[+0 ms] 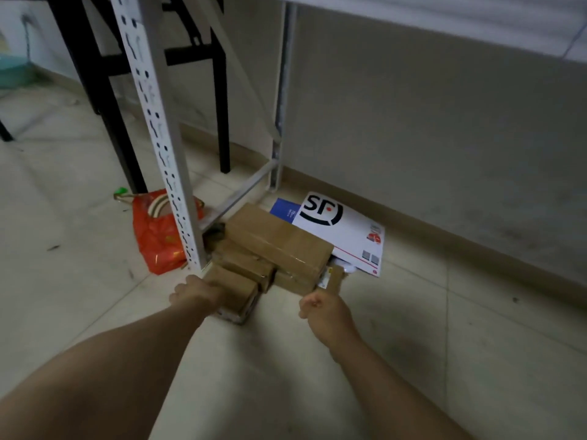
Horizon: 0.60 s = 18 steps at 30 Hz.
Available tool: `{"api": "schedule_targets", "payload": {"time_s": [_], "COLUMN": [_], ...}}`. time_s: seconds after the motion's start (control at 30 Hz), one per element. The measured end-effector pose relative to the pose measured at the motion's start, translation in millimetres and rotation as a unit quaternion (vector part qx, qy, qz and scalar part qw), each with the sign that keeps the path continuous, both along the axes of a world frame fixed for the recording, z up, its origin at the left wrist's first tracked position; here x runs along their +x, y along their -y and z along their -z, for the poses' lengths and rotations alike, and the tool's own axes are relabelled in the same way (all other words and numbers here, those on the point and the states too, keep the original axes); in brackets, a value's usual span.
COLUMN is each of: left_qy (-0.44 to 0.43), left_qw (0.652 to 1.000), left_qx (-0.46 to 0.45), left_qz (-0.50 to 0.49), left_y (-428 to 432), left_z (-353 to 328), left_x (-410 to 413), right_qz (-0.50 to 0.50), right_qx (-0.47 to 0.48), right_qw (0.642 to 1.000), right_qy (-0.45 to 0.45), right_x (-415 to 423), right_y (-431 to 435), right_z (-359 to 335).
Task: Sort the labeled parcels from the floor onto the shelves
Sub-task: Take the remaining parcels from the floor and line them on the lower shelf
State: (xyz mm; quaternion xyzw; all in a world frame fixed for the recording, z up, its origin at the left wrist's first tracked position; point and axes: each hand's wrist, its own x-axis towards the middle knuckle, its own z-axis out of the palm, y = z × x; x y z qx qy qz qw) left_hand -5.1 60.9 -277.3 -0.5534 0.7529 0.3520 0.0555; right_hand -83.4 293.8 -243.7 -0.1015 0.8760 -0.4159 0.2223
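The left hand [193, 293] grips the nearest cardboard box [236, 292] at its top left corner, with the fingers wrapped over the far edge and out of sight. The right hand [322, 308] is curled tight round the near end of a small brown parcel [333, 277], which carries a white label strip too blurred to read.

The parcels lie on the tiled floor [413, 328] at the foot of the white perforated shelf post [158, 122]. I count four plain cardboard boxes in a heap. The held one is in front, a second box [244, 262] is just behind it, and a large taped box [279, 239] sits on top with a fourth box [295, 281] under its right end. The small parcel touches that fourth box.

One white flat envelope [343, 233] lies behind the heap, partly under the large box. It is printed with "SF" in black letters and a red dot, and its small print and code squares are illegible. One blue packet [284, 208] peeks from under it. One orange plastic bag [155, 239] sits left of the post.
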Motion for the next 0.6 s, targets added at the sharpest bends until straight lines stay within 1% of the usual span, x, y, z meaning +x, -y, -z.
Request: {"api": "schedule_targets", "payload": {"time_s": [0.13,0.2,0.27,0.37,0.5,0.6], "left_qy": [-0.059,-0.059,-0.043,-0.028,0.046,0.044], "left_qw": [0.997,0.996,0.996,0.996,0.997,0.995], "left_qx": [0.031,0.038,0.048,0.070,0.061,0.084], "left_qz": [0.029,0.058,0.067,0.039,0.018,-0.022], "left_y": [8,10,11,10,0,-3], "left_z": [7,10,20,36,43,46], "left_x": [-16,-20,-22,-20,-20,-23], "right_qz": [-0.013,-0.017,-0.016,-0.010,-0.001,0.005], "right_qx": [-0.010,-0.010,-0.006,-0.003,0.008,-0.004], "right_qw": [0.994,0.989,0.983,0.972,0.961,0.954], "right_qy": [0.111,0.147,0.181,0.236,0.278,0.298], "right_x": [3,2,2,1,0,3], "right_y": [24,33,39,44,46,48], "right_z": [23,31,35,40,53,62]}}
